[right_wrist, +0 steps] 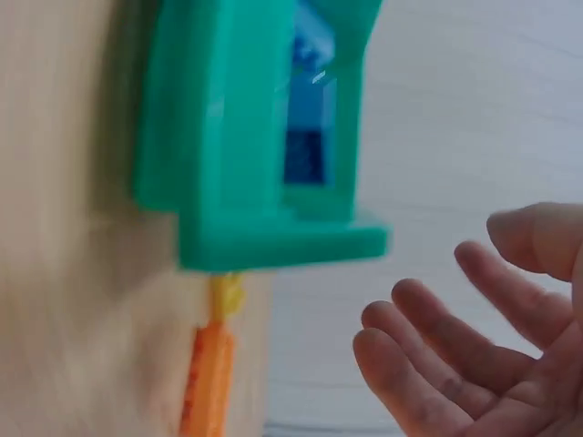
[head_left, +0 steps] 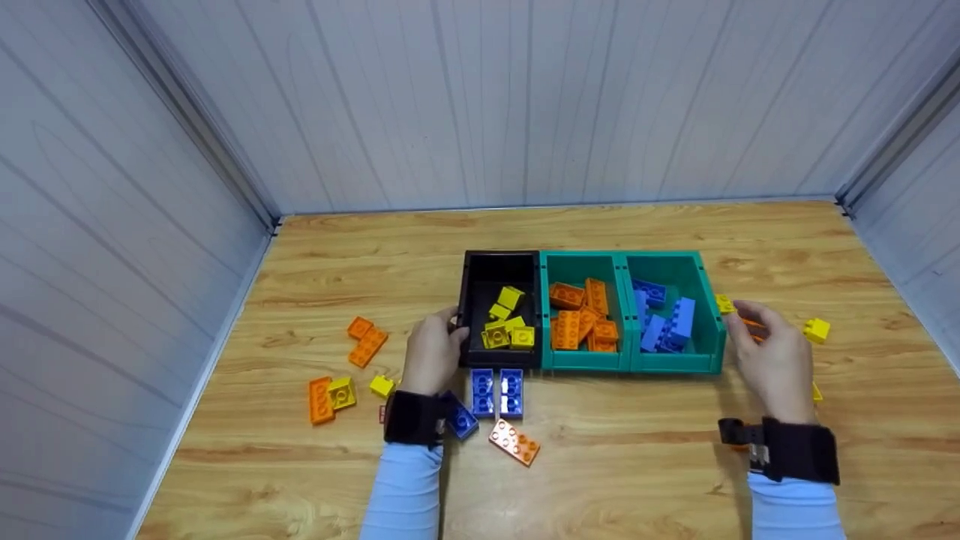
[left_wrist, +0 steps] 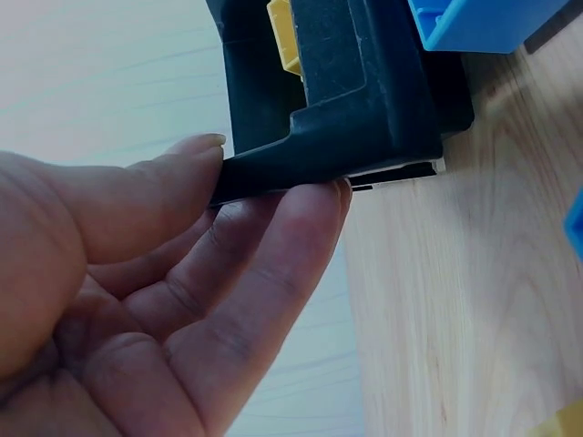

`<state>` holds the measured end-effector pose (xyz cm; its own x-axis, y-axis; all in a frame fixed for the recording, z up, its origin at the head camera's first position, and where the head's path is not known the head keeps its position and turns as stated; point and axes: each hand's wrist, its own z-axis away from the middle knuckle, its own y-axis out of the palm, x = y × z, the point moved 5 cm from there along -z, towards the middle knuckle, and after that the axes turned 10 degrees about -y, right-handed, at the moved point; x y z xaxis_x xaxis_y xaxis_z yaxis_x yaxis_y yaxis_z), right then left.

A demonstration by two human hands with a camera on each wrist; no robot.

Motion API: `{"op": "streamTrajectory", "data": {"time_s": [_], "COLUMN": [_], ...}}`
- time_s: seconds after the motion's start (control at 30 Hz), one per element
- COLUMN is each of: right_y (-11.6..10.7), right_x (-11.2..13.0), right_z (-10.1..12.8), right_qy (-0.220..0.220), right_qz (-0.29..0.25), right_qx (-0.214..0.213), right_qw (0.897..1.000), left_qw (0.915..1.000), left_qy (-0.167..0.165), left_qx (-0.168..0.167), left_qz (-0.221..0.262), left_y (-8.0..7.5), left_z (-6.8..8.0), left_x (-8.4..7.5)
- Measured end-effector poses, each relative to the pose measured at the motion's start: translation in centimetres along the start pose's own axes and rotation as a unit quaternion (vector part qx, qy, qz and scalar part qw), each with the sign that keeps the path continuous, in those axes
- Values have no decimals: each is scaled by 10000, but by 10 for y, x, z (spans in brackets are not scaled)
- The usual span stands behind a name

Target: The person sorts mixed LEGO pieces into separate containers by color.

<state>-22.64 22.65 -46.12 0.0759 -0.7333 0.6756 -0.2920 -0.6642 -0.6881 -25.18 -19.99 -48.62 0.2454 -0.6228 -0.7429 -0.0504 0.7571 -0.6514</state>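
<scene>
My left hand (head_left: 444,339) grips the left wall of a black bin (head_left: 480,264) holding yellow bricks (head_left: 507,324). In the left wrist view the thumb lies on top of the black bin's rim (left_wrist: 364,109) and the fingers (left_wrist: 282,246) curl beneath it. Joined to it are a green bin (head_left: 581,260) of orange bricks (head_left: 581,319) and a second green bin (head_left: 709,300) of blue bricks (head_left: 666,319). My right hand (head_left: 761,337) hovers just right of that bin, its fingers (right_wrist: 428,319) relaxed and apart from the bin's wall (right_wrist: 246,173), holding nothing.
Loose bricks lie on the wooden table: two blue ones (head_left: 496,391) and an orange one (head_left: 514,441) in front of the bins, orange and yellow ones (head_left: 330,394) at the left, a yellow one (head_left: 817,329) and an orange one (right_wrist: 208,382) by the right hand. Panel walls enclose the table.
</scene>
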Motion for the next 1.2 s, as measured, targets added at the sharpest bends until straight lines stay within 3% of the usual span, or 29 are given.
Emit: {"op": "streamTrajectory", "data": {"time_s": [0.23, 0.37, 0.57, 0.77, 0.97, 1.2], "right_y": [12, 15, 15, 15, 16, 15], "right_x": [-17, -23, -31, -32, -31, -30], "right_z": [-4, -5, -4, -3, -3, -4], "right_qy": [287, 399, 567, 672, 660, 479], "right_qz": [-91, -244, -532, -646, -600, -530], "right_qx": [596, 804, 954, 1024, 1084, 1041], "right_qw": [9978, 9957, 9924, 9904, 9901, 9920], "left_qw": [9998, 9996, 9992, 9949, 9867, 9767], "left_qy": [184, 181, -107, -350, -923, -777], "left_qx": [-8, -96, -337, -453, -67, 699], "left_qz": [-83, -183, -206, -826, -1334, -1874], "left_y": [-1, -12, -48, -95, -127, -126], "left_z": [1, 4, 9, 15, 28, 35], "left_x": [1, 4, 24, 66, 109, 133]}}
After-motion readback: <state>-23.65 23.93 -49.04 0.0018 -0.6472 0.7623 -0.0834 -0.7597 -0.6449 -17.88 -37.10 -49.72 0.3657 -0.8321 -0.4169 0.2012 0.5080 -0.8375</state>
